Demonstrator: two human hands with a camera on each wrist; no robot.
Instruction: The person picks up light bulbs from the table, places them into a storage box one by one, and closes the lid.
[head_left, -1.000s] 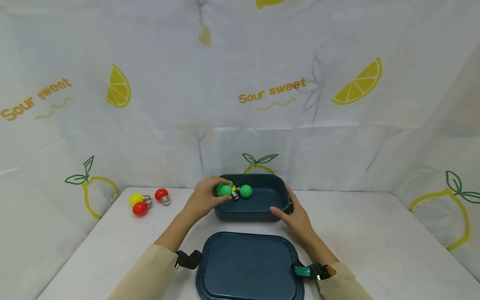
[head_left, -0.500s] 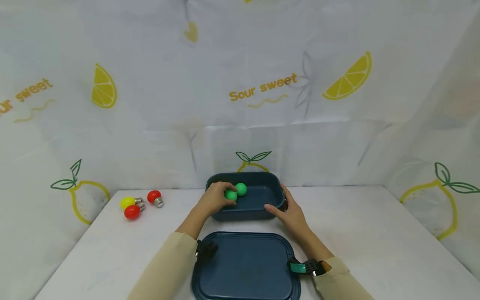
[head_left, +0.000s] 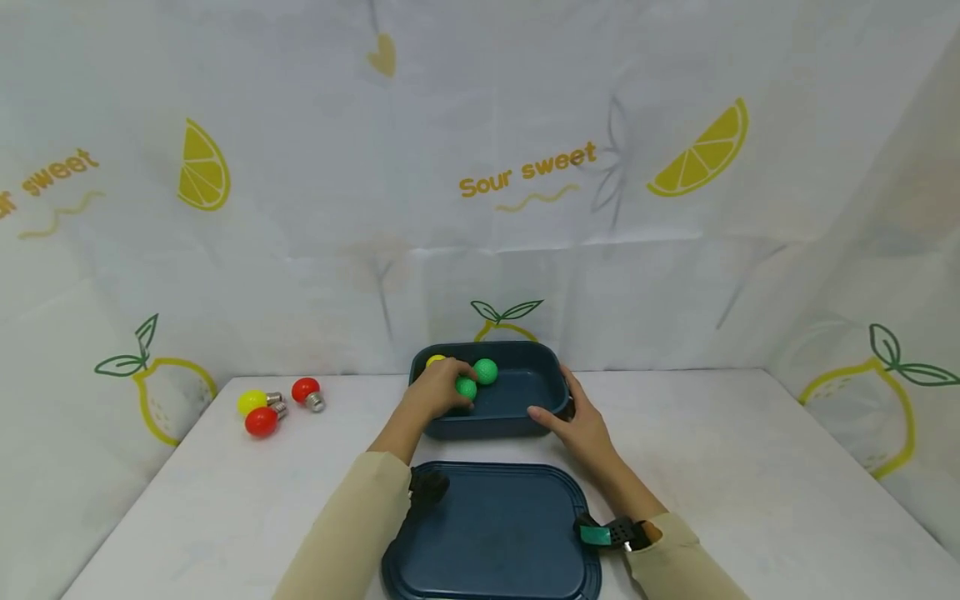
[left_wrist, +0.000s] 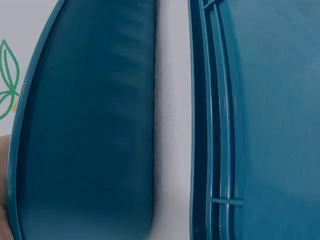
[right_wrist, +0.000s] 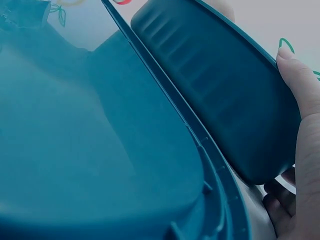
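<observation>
In the head view a dark blue box stands at the back of the table. My left hand reaches over its left part, with thumb and fingers around a green light bulb. Beside it in the box lies a second green bulb, and part of a yellow bulb shows behind the hand. My right hand grips the box's right end, its thumb on the front rim in the right wrist view. The left wrist view shows the box's outer wall; the bulbs are hidden there.
A dark blue lid lies on the table in front of the box. At the left are a yellow bulb and two red ones, a nearer red bulb and a farther red bulb. A printed cloth hangs behind.
My left hand has lowered the green bulb into the box and shifted slightly right within it. The right hand keeps its hold on the box. The head view has turned slightly.
</observation>
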